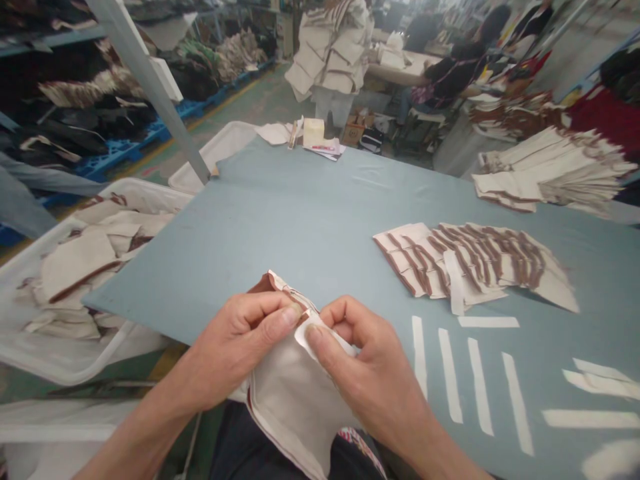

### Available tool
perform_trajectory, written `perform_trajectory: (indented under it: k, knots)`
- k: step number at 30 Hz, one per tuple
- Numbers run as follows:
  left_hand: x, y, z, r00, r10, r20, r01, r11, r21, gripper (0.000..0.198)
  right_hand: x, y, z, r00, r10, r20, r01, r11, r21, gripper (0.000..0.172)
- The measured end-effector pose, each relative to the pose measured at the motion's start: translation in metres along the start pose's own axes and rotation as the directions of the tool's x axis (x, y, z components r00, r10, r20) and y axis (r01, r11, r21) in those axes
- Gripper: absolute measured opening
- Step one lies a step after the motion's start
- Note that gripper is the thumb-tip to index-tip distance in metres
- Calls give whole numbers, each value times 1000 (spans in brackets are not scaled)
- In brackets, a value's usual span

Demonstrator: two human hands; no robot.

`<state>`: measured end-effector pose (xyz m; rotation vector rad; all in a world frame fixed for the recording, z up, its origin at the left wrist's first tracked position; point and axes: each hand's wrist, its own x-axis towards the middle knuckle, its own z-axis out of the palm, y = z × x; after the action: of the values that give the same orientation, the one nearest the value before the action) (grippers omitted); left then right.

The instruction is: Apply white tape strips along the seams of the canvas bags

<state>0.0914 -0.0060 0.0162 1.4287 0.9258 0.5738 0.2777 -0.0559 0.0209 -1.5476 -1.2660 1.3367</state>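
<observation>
A cream fabric piece with brown edging hangs between my hands over the near edge of the table. My left hand is closed, its thumb and forefinger pinching the fabric's top edge. In my right hand a white strip is pressed by the thumb against that same edge. The fingertips of the two hands almost meet there. Several white strips lie apart on the table to the right of my right hand.
The blue-grey table bears an overlapping row of brown-edged fabric pieces and a larger fabric stack at the right. A white bin of fabric pieces stands left, near a slanted metal post. A person sits at the back.
</observation>
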Motion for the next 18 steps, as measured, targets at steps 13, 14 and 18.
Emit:
perform_trajectory:
  k: [13,14,18]
  knots:
    - [11,0,1,997,-56,-44,56,998,-20,45,6,-1,2,997,64,-33,-64,998,3,20]
    - [11,1,1,997,-62,-47,61,998,-16,45,6,-2,2,997,67,-36,-67,998,2,21]
    - [11,1,2,997,-59,-56,60,998,16,44,5,-1,2,998,40,-58,-43,998,-54,21]
